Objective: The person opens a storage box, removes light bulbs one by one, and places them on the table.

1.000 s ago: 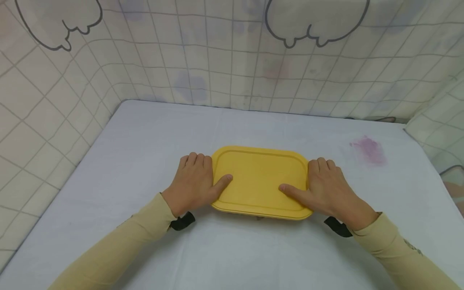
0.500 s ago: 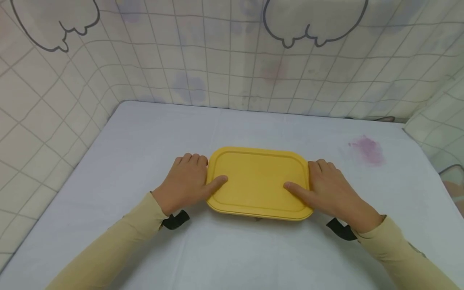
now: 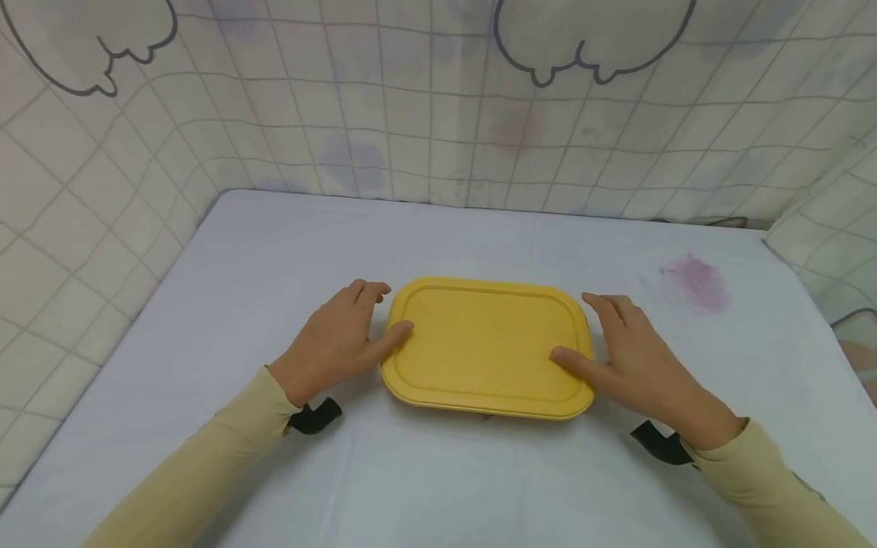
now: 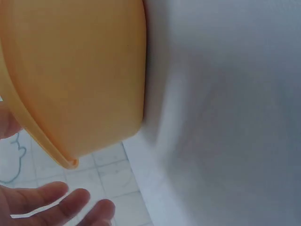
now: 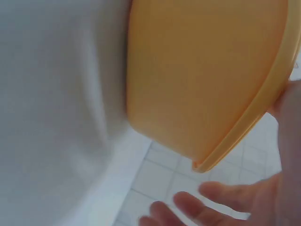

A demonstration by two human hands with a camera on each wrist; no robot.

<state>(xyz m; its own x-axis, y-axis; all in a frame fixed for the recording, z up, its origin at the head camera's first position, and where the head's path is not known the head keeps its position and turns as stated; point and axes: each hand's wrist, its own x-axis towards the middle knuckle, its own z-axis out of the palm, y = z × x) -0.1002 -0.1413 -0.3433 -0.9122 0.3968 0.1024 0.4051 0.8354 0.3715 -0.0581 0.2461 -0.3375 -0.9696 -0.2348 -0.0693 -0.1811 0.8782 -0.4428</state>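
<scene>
Yellow lidded box sits on the white cloth between our hands, its long axis running left to right. Our left hand and right hand flank its ends, neither clearly nearer, thumbs over the lid, fingers clear of the walls.

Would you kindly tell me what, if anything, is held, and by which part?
Nothing is held: the left hand and right hand have fingers clear of the box, only thumbs over its top.

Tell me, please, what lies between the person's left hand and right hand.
The yellow container lies between the left hand and the right hand, as the head view shows.
</scene>
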